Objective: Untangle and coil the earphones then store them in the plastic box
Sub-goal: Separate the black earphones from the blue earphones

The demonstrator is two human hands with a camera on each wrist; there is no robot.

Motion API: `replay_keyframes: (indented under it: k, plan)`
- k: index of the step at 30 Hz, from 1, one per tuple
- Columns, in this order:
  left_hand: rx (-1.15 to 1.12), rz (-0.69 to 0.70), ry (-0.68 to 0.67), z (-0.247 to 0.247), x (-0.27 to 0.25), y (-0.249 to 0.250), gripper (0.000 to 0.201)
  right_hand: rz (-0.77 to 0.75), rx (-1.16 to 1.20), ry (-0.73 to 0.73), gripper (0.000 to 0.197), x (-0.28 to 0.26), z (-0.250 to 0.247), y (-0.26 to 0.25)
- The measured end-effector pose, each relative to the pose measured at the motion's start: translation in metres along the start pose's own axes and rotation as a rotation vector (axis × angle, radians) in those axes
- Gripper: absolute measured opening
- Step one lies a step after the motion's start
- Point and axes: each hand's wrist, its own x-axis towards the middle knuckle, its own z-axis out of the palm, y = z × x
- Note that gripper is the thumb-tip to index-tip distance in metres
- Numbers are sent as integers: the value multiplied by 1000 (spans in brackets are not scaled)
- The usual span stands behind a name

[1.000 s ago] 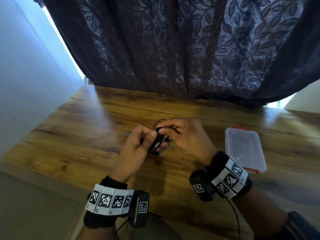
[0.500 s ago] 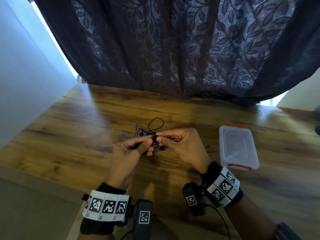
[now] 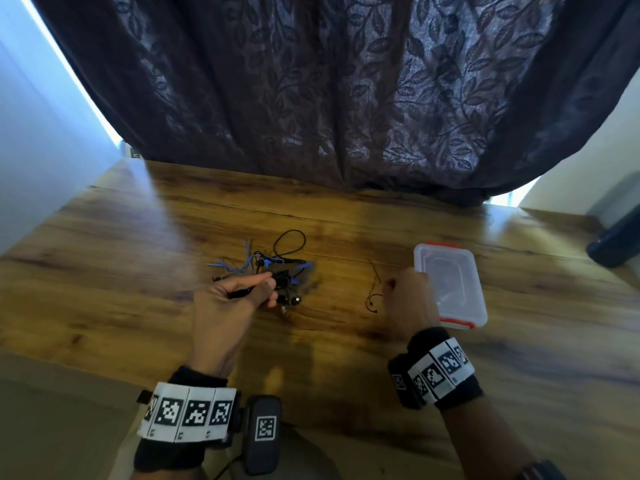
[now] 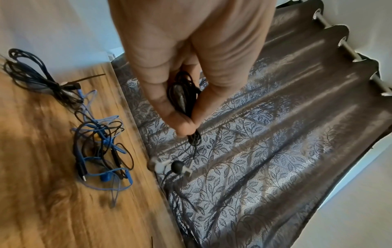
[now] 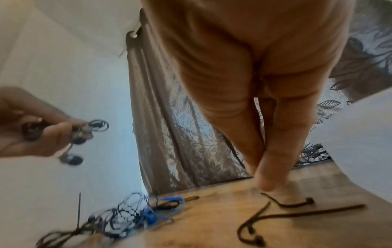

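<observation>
Wooden table (image 3: 138, 265); left hand (image 3: 228, 306) pinching coiled black earphones (image 4: 182, 95), right hand (image 3: 408, 306) fingertips together, empty.

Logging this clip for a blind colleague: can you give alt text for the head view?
Left hand holds a coiled black earphone above a wooden table, while the right hand reaches down to black ties beside a closed clear box. A tangle of blue and black earphones lies behind the left hand, before a dark curtain.
</observation>
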Motion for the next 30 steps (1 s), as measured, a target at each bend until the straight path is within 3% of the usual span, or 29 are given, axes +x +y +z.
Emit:
replay_keyframes:
  k: [5, 20, 30]
  plan:
    - [15, 3, 15, -3, 3, -3, 11, 11, -158, -99, 9, -1, 7, -3]
    - [-2, 43, 13, -5, 6, -3, 9, -39, -267, -127, 19, 2, 2, -17]
    - [-33, 57, 24, -8, 9, -1, 12, -84, -299, -117, 15, -7, -3, -16]
